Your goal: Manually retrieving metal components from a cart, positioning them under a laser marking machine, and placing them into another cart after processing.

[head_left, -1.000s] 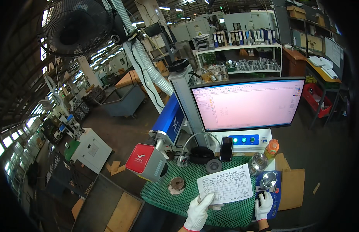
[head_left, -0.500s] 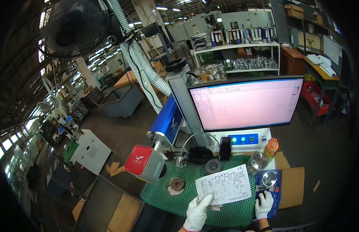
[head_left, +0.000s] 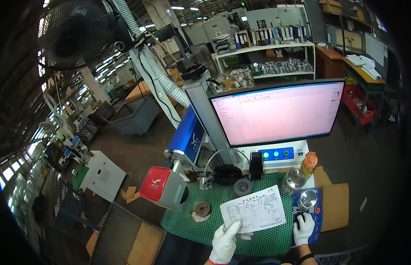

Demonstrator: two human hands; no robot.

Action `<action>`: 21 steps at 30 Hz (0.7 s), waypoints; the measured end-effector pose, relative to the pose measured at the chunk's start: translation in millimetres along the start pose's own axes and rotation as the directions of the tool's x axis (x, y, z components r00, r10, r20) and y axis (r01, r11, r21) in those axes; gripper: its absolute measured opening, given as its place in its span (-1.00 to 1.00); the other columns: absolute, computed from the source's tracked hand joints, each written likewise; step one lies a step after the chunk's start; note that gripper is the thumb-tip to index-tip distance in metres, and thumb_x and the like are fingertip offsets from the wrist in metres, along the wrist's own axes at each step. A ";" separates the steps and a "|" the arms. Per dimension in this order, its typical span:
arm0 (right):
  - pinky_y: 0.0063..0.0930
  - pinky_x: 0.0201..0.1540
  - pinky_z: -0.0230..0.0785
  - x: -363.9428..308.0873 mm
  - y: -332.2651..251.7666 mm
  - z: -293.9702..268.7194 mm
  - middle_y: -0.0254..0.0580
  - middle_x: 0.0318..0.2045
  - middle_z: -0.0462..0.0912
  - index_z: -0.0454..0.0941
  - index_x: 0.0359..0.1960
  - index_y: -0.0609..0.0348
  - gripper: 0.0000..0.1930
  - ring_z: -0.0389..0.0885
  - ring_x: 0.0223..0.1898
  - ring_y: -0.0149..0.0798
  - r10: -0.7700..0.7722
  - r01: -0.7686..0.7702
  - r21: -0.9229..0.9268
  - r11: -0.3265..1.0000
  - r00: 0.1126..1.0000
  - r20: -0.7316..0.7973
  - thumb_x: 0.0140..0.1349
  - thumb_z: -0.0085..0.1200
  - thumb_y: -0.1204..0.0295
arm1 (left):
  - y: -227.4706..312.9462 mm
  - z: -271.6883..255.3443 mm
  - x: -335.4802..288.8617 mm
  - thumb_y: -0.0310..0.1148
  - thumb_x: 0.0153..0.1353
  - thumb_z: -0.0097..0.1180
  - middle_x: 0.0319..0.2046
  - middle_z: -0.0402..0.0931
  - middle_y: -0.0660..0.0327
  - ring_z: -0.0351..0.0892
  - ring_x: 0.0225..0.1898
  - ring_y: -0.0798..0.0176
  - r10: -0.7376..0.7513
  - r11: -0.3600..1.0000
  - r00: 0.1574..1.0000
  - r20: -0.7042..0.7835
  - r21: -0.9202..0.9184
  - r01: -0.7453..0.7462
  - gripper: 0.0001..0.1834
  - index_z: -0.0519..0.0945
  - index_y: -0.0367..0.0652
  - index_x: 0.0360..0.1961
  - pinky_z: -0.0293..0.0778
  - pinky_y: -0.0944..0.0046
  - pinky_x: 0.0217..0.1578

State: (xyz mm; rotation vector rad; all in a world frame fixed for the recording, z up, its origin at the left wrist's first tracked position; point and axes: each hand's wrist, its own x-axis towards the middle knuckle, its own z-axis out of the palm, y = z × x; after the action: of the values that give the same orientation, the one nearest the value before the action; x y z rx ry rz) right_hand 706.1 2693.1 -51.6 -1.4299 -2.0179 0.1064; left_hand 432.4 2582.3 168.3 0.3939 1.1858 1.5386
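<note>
My left hand (head_left: 224, 246), in a white knitted glove, pinches the lower left edge of a printed paper form (head_left: 254, 210) with handwriting on it. The sheet is tilted above a green mesh mat (head_left: 269, 244). My right hand (head_left: 304, 229), gloved too, lies curled over a dark computer mouse (head_left: 296, 216), mostly hidden under the fingers, on a blue pad (head_left: 318, 207). Just beyond that hand a shiny metal cup-like part (head_left: 307, 199) stands on the pad. Left of the form, a brown round metal piece (head_left: 202, 209) sits on the mat.
A lit monitor (head_left: 278, 115) stands behind the mat, above a panel with green-lit buttons (head_left: 276, 154). A red-and-grey machine head (head_left: 163, 187) overhangs the left side. A phone (head_left: 256, 165), a black ring (head_left: 243, 187), another metal cup (head_left: 293, 180) and an orange-capped bottle (head_left: 309, 163) line the back.
Faint marks at the left of the monitor's page have gone. The whole view has shifted slightly; my left hand still grips the form and my right hand stays on the mouse.
</note>
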 end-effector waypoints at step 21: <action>-0.02 -0.15 0.34 -1.6 -1.8 -1.0 0.00 -0.13 0.55 0.52 -0.27 0.15 -0.62 0.51 -0.08 0.12 -0.007 0.005 -0.040 0.999 0.999 -0.033 -0.24 0.27 0.53 | -1.1 -4.8 4.7 -0.32 0.45 0.01 -0.09 0.67 -0.10 0.74 -0.22 0.08 -0.024 1.000 0.999 -0.028 -0.003 0.024 -0.56 0.43 -0.50 0.18 0.70 0.22 -0.25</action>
State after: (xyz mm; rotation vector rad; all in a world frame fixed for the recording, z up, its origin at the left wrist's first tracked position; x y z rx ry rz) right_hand 705.5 2690.7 -50.7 -1.4405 -2.0071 0.0400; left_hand 427.7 2584.1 163.7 0.3564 1.2057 1.5287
